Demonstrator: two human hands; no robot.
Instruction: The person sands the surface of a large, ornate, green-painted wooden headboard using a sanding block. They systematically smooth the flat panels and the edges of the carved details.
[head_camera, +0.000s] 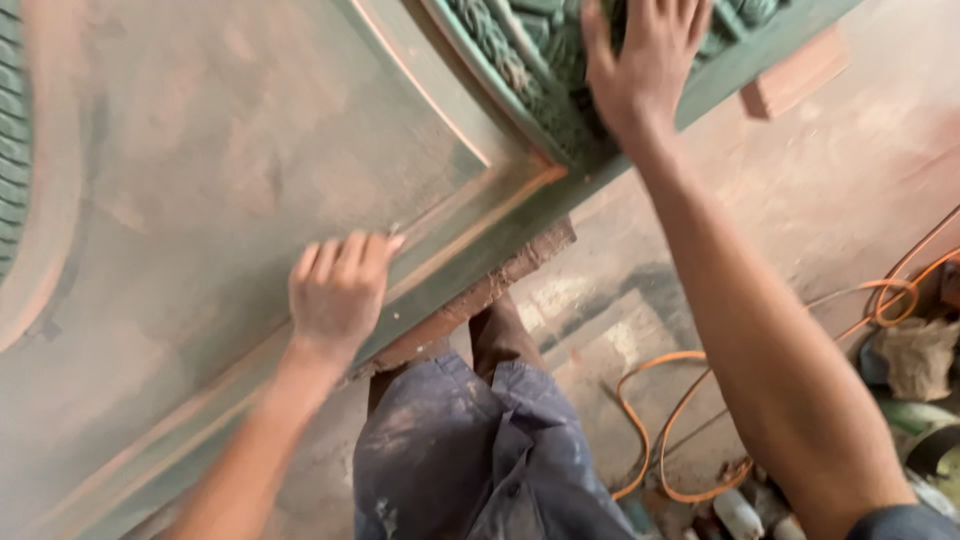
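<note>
Leaning over a large greenish wooden panel (230, 170), you have both hands on its face. Your left hand (338, 290) is curled into a loose fist near the lower edge, knuckles up, with the fingertips pressed against the raised moulding (470, 225) that frames the flat field; something small may be pinched under the fingers, perhaps a scrap of abrasive, but I cannot tell what, or whether anything is there at all. That curled grip looks suited to pushing hard along the narrow groove, where a flat palm would not fit.

Your right hand (645, 55) lies open, fingers spread wide, flat on the carved border (520, 60) near the panel's corner. It grips nothing; it appears to be bracing your weight and steadying the panel while the other hand works.

The panel rests tilted across a reddish wooden support (480, 290), which raises the edge to where you can reach it standing. Dust and rubbed patches of bare pinkish wood show through the green coat across the surface. Below, your dusty blue trousers (480, 450) are close against the panel edge, and an orange cable (660, 410) loops over the concrete floor (800, 190), well apart from both hands.
</note>
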